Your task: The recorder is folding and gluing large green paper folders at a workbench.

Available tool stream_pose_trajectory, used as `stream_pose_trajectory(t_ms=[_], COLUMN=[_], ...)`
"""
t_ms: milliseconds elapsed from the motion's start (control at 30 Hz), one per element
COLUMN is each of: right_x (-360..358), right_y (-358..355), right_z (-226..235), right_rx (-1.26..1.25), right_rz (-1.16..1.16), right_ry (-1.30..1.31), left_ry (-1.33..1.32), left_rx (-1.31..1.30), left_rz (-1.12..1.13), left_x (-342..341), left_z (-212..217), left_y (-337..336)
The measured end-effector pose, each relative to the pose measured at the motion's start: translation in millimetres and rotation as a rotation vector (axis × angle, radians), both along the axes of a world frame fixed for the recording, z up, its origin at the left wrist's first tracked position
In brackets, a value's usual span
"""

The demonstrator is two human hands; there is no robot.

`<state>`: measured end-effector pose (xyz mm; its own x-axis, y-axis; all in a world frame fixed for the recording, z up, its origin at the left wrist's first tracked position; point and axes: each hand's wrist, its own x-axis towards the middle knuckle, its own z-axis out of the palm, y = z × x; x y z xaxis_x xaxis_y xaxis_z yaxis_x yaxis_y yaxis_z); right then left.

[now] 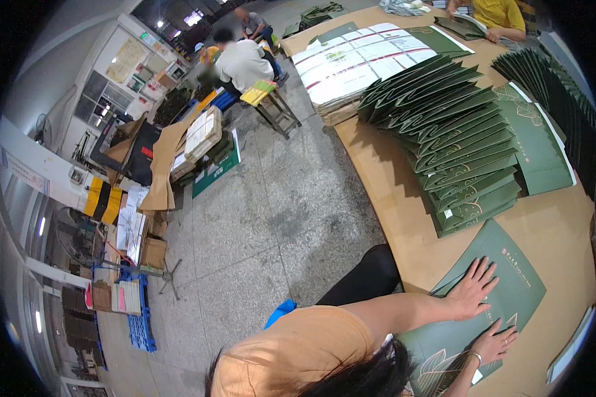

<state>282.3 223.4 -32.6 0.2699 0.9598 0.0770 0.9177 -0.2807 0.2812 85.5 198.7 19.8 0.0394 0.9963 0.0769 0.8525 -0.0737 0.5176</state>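
Observation:
A dark green paper bag (510, 281) with gold line drawings lies flat on the brown table (391, 198) in front of me. My left hand (471, 291) rests on its upper part, fingers spread and palm down. Closer to me, my right hand (495, 343) lies on the same bag, fingers stretched out, with a ring and a bracelet on it. Neither hand grips anything. Part of the bag is hidden by my arms and dark hair. Just beyond it stands a long fanned row of folded green paper bags (450, 145).
Strapped white printed sheets (364, 59) are stacked farther along the table. Another flat green sheet (536, 139) lies right of the row, beside more dark bags (556, 86). A co-worker in yellow (500, 20) handles a bag at the far end. A stool (268, 102) stands on the floor.

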Motion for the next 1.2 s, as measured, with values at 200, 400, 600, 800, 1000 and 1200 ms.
stream_pose_trajectory(t_ms=[200, 400, 600, 800, 1000, 1200], right_x=[-9, -70, -253, -252, -71, 64], right_y=[-7, 17, -91, -92, -15, -14], right_z=[15, 131, 288, 252, 94, 40], right_rx=[0.051, 0.449, -0.969, -1.046, -0.018, 0.274], right_rz=[-0.005, 0.303, 1.894, 1.62, 0.222, 0.041], right_ry=[0.052, 1.534, 1.97, 1.829, 1.455, 1.156], left_ry=[0.032, 0.044, 0.045, 0.026, -0.007, 0.037], left_rx=[-0.046, -0.023, -0.008, -0.008, -0.041, -0.045], left_rz=[-0.01, -0.024, 0.049, 0.011, -0.007, -0.005], left_x=[0, 8, -9, 0, -1, -3], left_z=[8, 7, 6, 4, 13, 8], left_y=[4, 1, -4, 1, 3, 1])
